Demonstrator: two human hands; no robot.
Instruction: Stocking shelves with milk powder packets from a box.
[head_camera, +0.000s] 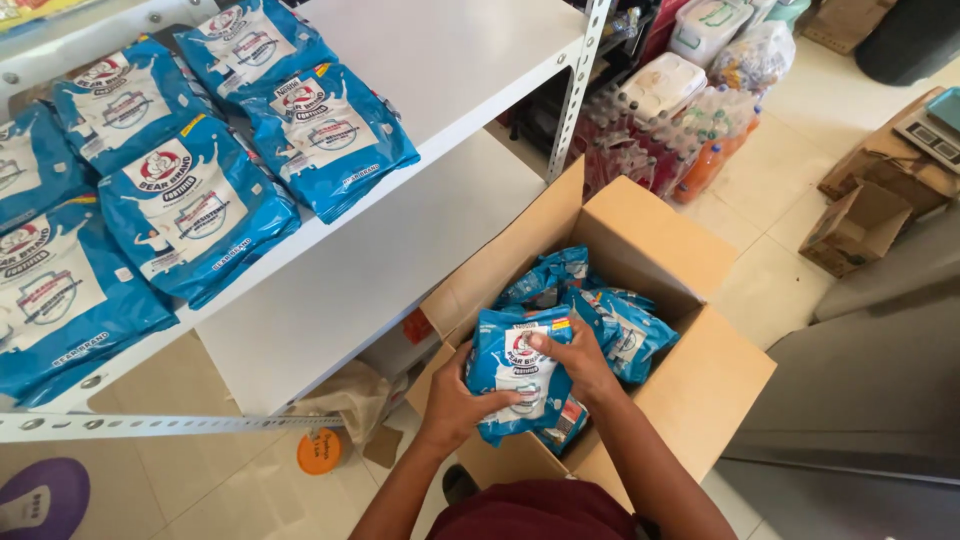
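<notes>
A blue pouch (518, 385) with a white label panel and a round red-and-white emblem sits at the near-left corner of an open cardboard box (700, 385), raised a little above the packs under it. The left hand (462, 400) wraps around the pouch's lower left edge, fingers curled and pressed into the foil. The right hand (575, 360) lies over the pouch's upper right corner, thumb and fingers closed on its top edge, so both hands clasp the same pack. Deeper in the box, toward its far wall, more blue pouches (600, 310) of the same kind lie heaped and crumpled, touching one another. The box flaps stand open, one tall flap rising along the left side beside a white metal shelf unit (430, 60).

On the upper shelf, along its left part and reaching the front edge, identical blue pouches (190, 205) lie flat in overlapping rows, each showing the white label with the round emblem. The lower shelf board (400, 260) shows white beside the box.

On the tiled floor (770, 190) beyond the box stands a shrink-wrapped pack of bottles (690, 135) with red and orange drinks. To the far right lie small brown cartons (860, 225). Near the bottom left, under the shelf's front rail, rests a round orange lid (319, 452), and a purple object (40, 497) shows at the picture's corner.
</notes>
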